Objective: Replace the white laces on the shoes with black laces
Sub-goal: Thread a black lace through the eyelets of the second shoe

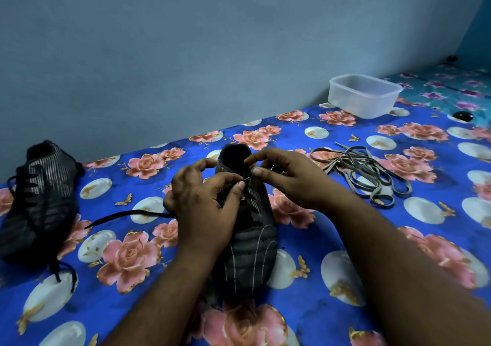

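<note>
Dim, cool bluish light fills the scene. Soft shadows lie beneath the centre shoe (245,236). Left of it, the second shoe (37,202) is murky, and wide-angle distortion bends the edges.

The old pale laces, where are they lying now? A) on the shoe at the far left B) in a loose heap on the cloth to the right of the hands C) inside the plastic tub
B: the pale laces lie tangled on the flowered cloth, right of the hands; nothing shows inside the tub.
</note>
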The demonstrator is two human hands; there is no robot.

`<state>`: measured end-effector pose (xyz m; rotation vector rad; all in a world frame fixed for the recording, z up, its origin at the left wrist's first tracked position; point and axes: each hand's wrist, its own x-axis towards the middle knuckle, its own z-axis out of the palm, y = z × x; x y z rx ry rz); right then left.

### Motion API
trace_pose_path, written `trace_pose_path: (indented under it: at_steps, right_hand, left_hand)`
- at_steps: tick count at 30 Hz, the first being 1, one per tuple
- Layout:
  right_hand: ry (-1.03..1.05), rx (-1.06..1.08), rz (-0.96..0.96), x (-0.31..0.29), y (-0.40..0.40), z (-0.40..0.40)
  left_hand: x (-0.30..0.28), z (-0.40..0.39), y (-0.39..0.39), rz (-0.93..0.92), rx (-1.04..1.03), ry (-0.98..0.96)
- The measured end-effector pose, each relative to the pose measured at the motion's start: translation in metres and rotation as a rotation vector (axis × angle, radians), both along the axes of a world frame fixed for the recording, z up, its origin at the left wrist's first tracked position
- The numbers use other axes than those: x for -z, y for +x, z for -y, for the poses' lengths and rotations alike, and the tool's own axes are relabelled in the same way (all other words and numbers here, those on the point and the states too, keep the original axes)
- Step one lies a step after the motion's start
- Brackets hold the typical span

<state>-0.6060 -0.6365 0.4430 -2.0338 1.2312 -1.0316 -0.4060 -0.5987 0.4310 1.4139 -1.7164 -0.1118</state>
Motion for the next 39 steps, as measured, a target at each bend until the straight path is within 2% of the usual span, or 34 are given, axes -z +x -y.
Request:
trace_pose_path:
  at_steps: [4,15,21,27,39]
  right_hand:
    - [-0.038,-0.028,-0.161,0.007,0.006,0.000]
    - [0.071,-0.059,0.032,0.005,-0.002,0.002]
    - [0.075,-0.045,0.033,0.005,-0.004,0.003]
    - [0.046,0.000,-0.086,0.003,-0.011,0.005]
    - [0.002,0.018,-0.123,0.005,-0.001,0.001]
  left_hand:
    - [-0.003,-0.003,-0.003,0.120,-0.069,-0.018]
    - [0.002,0.003,-0.004,0.253,-0.095,0.132]
    - [0.004,0.007,0.001,0.156,0.021,0.155]
    - [0.007,0.009,0.000,0.130,0.032,0.154]
    - [0.012,0.013,-0.002,0.031,0.048,0.206]
